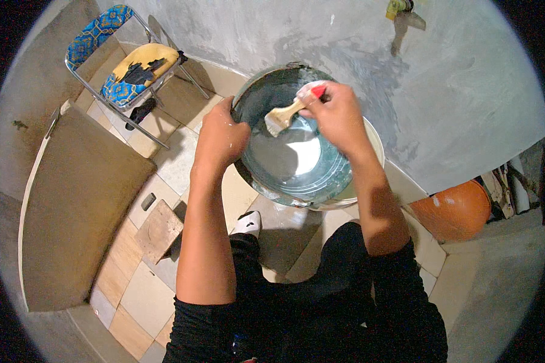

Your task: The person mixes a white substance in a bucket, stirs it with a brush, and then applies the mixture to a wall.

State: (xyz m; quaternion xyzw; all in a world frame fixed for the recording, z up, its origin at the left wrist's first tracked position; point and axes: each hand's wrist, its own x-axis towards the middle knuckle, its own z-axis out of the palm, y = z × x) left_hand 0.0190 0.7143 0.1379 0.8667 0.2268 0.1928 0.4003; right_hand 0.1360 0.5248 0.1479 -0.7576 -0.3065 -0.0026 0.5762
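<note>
1. Over the dark green tub (253, 100), the right hand (334, 115) holds a flat paintbrush (286, 115), its grip narrow, the red-tipped handle pinched between thumb and fingers.
2. The paintbrush slants down to the left, bristles lowest, above the tub's inside; whether they touch anything there, I cannot tell. At the bottom lies a pale layer (297, 158), brightly lit on one side.
3. From the lower right, the right forearm (372, 187) leans up and slightly left, crossing the tub's right side, with the back of the hand mostly upward.
4. At the tub's left side, the left hand (223, 136) is closed on the rim, thumb pointing inward; some of its fingers are hidden.
5. The left forearm (209, 236) runs nearly straight up from a black sleeve (203, 330) ending around the elbow.
6. Just beside the tub, partly behind it and the right forearm, sits a whitish container (375, 140); a torn-seated chair (145, 69) stands farther left, near the grey wall (466, 91).
</note>
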